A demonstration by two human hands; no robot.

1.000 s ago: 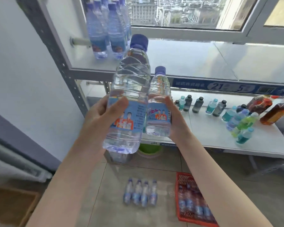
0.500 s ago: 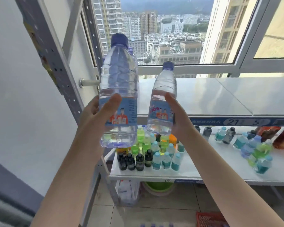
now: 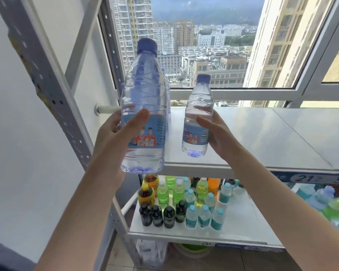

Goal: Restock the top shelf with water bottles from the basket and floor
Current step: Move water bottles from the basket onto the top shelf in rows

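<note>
My left hand [image 3: 114, 133] grips a clear water bottle [image 3: 144, 90] with a blue cap and blue label, upright, in front of the top shelf's left end. My right hand [image 3: 216, 133] grips a second, same kind of water bottle [image 3: 199, 106], upright, its base at or just above the white top shelf [image 3: 262, 137] near the front edge. Behind the left bottle, other water bottles stand on the shelf, mostly hidden. The basket and floor bottles are out of view.
A grey perforated rack post [image 3: 47, 90] rises at the left. A window frame [image 3: 233, 91] runs behind the top shelf. The lower shelf [image 3: 243, 227] holds several small green, dark, orange and teal bottles. A green tub [image 3: 192, 251] sits under it.
Both hands have lifted the bottles from below the top shelf up to its level. The right bottle has moved forward over the shelf surface. The view has tilted upward.
</note>
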